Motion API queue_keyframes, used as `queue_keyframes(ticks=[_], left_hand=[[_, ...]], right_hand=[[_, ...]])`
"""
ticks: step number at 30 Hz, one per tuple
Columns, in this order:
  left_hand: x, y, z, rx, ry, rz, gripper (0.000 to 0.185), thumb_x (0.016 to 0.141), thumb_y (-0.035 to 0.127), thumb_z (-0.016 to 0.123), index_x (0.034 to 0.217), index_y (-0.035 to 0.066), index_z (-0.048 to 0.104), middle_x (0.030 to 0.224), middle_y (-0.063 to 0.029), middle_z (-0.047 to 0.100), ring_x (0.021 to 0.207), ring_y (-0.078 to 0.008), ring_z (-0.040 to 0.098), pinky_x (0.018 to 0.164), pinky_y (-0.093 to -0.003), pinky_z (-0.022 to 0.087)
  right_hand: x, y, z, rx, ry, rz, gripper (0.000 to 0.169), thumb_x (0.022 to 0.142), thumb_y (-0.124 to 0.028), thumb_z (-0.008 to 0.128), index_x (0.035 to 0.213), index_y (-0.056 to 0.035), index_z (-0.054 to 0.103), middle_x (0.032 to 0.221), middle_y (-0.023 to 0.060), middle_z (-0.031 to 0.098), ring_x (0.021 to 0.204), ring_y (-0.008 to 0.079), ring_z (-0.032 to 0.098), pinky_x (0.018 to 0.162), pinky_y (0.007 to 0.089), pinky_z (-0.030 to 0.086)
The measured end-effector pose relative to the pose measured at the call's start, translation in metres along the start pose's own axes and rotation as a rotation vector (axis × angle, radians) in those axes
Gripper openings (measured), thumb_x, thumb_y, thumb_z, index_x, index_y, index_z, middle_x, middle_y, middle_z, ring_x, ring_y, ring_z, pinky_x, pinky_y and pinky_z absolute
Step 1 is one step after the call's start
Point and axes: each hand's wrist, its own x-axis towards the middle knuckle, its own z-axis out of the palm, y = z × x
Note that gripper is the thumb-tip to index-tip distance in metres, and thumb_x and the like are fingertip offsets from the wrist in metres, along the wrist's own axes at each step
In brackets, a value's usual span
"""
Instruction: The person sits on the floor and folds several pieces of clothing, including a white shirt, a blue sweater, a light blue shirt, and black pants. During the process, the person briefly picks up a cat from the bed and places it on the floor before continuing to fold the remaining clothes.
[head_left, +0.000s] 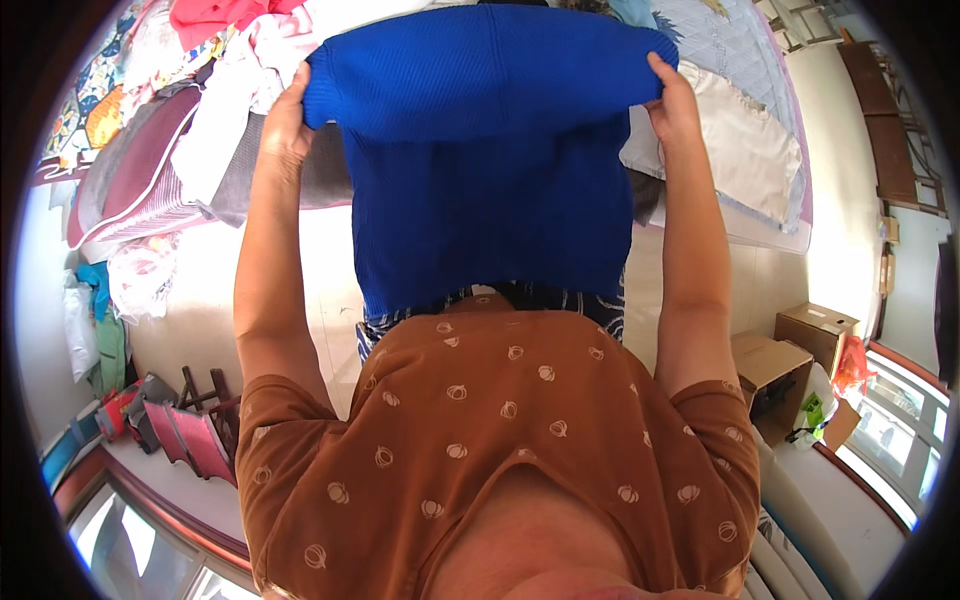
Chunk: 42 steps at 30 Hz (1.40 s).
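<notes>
A blue ribbed knit garment (491, 202) is stretched out between both hands in front of my body. Its upper part is folded over as a wide band, and the rest hangs down towards my lap. My left hand (291, 112) grips the band's left end, thumb on top. The right end is pinched by my right hand (671, 94), also with the thumb on the near face. Most of the fingers of both hands are hidden behind the knit. Just beyond my right hand, a white garment (739, 142) lies on the bed.
Across the front stands a bed with a light blue quilted cover (739, 45). Heaped clothes and a maroon and grey cloth (142, 150) lie at its left. Cardboard boxes (772, 360) stand at the right, a folded red chair (187, 439) at the lower left.
</notes>
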Motion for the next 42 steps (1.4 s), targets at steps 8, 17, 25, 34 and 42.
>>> queue_keyframes(ticks=[8,17,25,34,42], left_hand=[[-0.066,0.014,-0.05,-0.52,-0.268,-0.106,0.035,0.101,0.031,0.059,0.117,0.0,0.062,0.107,-0.0157,0.071,0.094,-0.0278,0.071,0.086,-0.0406,0.059],[-0.201,-0.097,-0.092,0.012,0.048,-0.368,0.076,0.092,0.045,0.068,0.143,-0.006,0.045,0.139,-0.0203,0.055,0.127,-0.0295,0.053,0.108,-0.0413,0.041],[-0.205,-0.072,-0.072,0.096,-0.056,-0.328,0.084,0.082,0.043,0.079,0.141,-0.007,0.046,0.137,-0.0219,0.056,0.125,-0.0316,0.054,0.106,-0.0404,0.043],[-0.218,-0.043,0.004,0.055,-0.252,-0.161,0.054,0.077,0.01,0.076,0.125,-0.005,0.058,0.112,-0.0137,0.069,0.104,-0.025,0.066,0.096,-0.0365,0.05],[-0.163,0.034,0.115,-0.359,-0.528,0.014,0.042,0.083,0.005,0.067,0.122,-0.008,0.058,0.112,-0.0221,0.068,0.1,-0.0339,0.069,0.091,-0.0481,0.058]], right_hand=[[-0.127,-0.047,0.001,0.483,-0.006,0.081,0.035,0.1,-0.017,0.057,0.128,0.0046,0.056,0.125,0.0159,0.064,0.116,0.0286,0.062,0.103,0.0444,0.049],[-0.268,0.075,-0.088,0.041,0.225,0.45,0.051,0.098,-0.035,0.061,0.136,-0.0024,0.052,0.126,0.0086,0.063,0.106,0.0205,0.064,0.084,0.039,0.055],[-0.259,0.026,-0.044,-0.107,-0.02,0.393,0.056,0.093,-0.034,0.069,0.134,0.0007,0.053,0.123,0.0092,0.064,0.111,0.0178,0.061,0.092,0.0356,0.051],[-0.255,0.039,0.012,0.232,-0.077,0.202,0.047,0.084,-0.002,0.066,0.13,-0.0019,0.056,0.125,0.0095,0.063,0.114,0.0226,0.061,0.104,0.0403,0.046],[-0.189,-0.072,-0.049,0.488,0.053,0.004,0.038,0.087,-0.008,0.061,0.122,0.0054,0.057,0.117,0.0186,0.066,0.103,0.0323,0.066,0.093,0.0456,0.055]])
